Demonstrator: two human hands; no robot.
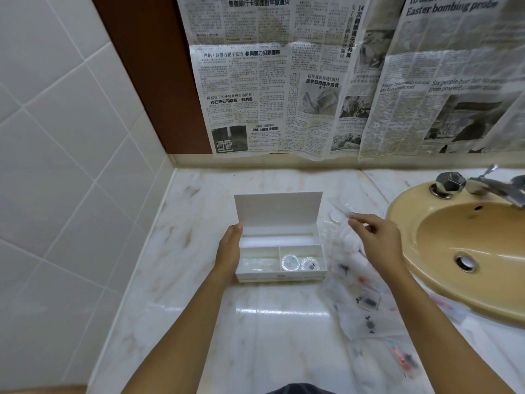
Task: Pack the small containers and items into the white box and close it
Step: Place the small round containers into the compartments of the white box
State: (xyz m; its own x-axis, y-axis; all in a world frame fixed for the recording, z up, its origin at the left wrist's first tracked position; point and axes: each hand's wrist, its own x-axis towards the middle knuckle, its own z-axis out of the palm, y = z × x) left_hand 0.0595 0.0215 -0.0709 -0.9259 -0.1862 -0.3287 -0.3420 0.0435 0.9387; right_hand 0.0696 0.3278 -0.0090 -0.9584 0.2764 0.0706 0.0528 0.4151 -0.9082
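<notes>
The white box (pixel 279 258) sits on the marble counter (pixel 255 322), its long axis running left to right, its lid (pixel 278 207) standing open at the far side. Two small round containers (pixel 299 263) lie side by side in the front right compartment. The left hand (pixel 230 251) lies flat against the box's left end, fingers extended. The right hand (pixel 375 237) hovers right of the box, fingertips pinching what seems to be a clear plastic packet (pixel 341 207). More wrapped items (pixel 360 294) lie scattered between the box and the yellow sink (pixel 412 223).
</notes>
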